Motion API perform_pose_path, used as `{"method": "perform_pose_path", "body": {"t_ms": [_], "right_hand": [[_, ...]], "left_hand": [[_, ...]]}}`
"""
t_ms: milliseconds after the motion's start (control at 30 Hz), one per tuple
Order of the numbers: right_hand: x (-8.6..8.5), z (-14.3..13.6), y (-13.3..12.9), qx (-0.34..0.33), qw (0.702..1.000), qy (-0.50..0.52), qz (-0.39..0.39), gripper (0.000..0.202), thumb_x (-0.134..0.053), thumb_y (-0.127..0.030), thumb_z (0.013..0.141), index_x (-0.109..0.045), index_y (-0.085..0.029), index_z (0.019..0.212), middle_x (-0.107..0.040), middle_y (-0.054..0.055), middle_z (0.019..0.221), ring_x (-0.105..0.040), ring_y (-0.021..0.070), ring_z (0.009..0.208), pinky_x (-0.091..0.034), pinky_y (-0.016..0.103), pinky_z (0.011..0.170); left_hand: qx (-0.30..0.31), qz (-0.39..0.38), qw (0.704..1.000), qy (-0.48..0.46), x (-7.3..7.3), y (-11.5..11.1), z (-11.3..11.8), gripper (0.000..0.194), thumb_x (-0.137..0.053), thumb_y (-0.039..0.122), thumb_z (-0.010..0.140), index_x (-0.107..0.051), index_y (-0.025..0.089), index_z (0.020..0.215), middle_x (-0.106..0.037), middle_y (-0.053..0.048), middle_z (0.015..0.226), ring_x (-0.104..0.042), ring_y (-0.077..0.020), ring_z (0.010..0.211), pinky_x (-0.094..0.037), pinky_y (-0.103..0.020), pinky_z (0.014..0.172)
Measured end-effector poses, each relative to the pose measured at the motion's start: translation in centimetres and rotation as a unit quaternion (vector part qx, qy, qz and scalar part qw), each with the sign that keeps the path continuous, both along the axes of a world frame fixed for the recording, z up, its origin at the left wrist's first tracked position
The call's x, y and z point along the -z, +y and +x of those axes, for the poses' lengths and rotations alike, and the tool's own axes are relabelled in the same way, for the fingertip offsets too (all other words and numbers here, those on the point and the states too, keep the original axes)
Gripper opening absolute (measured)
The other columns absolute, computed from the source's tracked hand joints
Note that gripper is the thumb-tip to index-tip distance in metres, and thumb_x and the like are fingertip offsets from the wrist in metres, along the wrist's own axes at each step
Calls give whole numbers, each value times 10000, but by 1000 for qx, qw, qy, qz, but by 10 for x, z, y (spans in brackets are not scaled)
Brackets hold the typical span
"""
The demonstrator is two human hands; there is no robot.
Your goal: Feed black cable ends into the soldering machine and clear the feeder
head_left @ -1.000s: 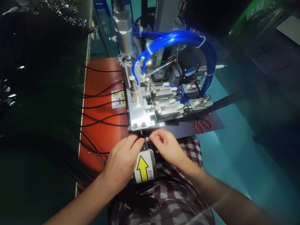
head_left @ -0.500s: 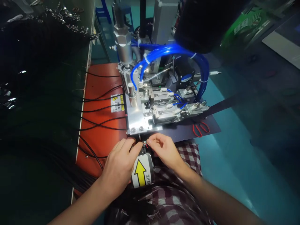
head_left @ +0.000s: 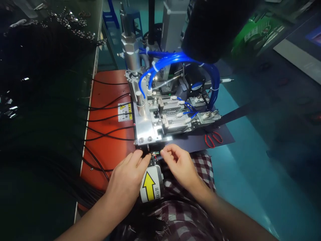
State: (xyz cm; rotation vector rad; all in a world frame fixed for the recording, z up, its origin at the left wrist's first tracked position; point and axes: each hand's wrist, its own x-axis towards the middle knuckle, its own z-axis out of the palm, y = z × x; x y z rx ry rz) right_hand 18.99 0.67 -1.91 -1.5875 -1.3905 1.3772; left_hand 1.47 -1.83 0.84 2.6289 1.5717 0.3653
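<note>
Thin coloured wires (head_left: 155, 154), with red and green among them, stick out to the right from the fingertips of my left hand (head_left: 127, 175). That hand is closed, its thumb and forefinger pinching at the wires' left side. Close to the wires' right ends is my right hand (head_left: 182, 165), fingers curled and thumb and forefinger pressed together; whether a wire lies between them is too small to tell. Just below the wires sits a white machine cover with a yellow arrow (head_left: 149, 185). The front edge of a metal machine plate (head_left: 145, 129) lies right above both hands.
Blue air hoses (head_left: 173, 58) arch over the machine's cylinders. Red-handled scissors (head_left: 213, 140) lie on the dark base plate at right. Black cables (head_left: 110, 136) cross the orange-red board (head_left: 105, 97). A dark pile with shiny metal ends (head_left: 70, 20) covers the left table.
My right hand has drawn slightly right, away from my left fingertips, and more of the coloured wires shows between them. My left hand stays nearly in place. The view has shifted a little.
</note>
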Motion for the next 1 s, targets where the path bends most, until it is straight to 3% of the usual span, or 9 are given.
{"method": "perform_pose_path", "body": {"t_ms": [133,300,400,467,533,700,1000], "right_hand": [[-12,-7,-10,-49,992,-99,59,219,-560,-352,854,-596,-205,697,-525,-32,569,-461,115,518,-341,253,524],[-17,-8,-5,-76,961,-198,177,210,-488,-245,878,-574,-191,694,-577,9,658,-485,136,602,-331,284,601],[-8,-3,3,-76,994,-50,62,215,-509,-318,865,-560,-188,700,-509,-17,606,-429,119,548,-316,262,538],[1,0,7,-71,994,76,-44,245,-552,-393,831,-554,-184,703,-433,-51,546,-372,100,490,-287,242,479],[9,3,10,-59,984,139,-95,284,-596,-446,788,-559,-177,709,-406,-69,522,-350,89,465,-277,233,458],[15,4,10,-33,987,143,-68,334,-565,-500,815,-571,-179,722,-520,-34,610,-452,102,506,-364,245,497],[18,-11,5,3,988,149,-39,255,-574,-429,832,-525,-192,752,-499,-45,637,-462,98,512,-374,240,491]], "left_hand": [[-9,-5,1000,-2,-2,1,0,298,-539,53,820,-646,104,1093,-611,-95,864,-610,-239,699,-530,-342,534],[-10,-16,1000,7,-4,0,-1,302,-538,66,824,-641,129,1101,-611,-87,885,-607,-226,694,-528,-335,541],[-13,-14,1000,20,-5,0,0,304,-499,59,837,-647,135,1093,-612,-91,880,-608,-224,690,-521,-328,531],[-13,-21,1000,16,-5,1,0,315,-486,57,841,-646,134,1100,-611,-100,894,-613,-231,706,-528,-335,541],[-14,-43,999,0,-6,1,-1,322,-488,60,841,-641,134,1114,-609,-105,913,-617,-236,735,-539,-341,562],[-5,-55,997,-50,-4,2,-3,319,-462,72,859,-627,131,1126,-621,-109,957,-616,-233,797,-564,-354,653],[26,-55,995,-73,1,3,-1,344,-425,34,865,-582,106,1161,-639,-122,1010,-605,-234,833,-566,-367,691]]}}
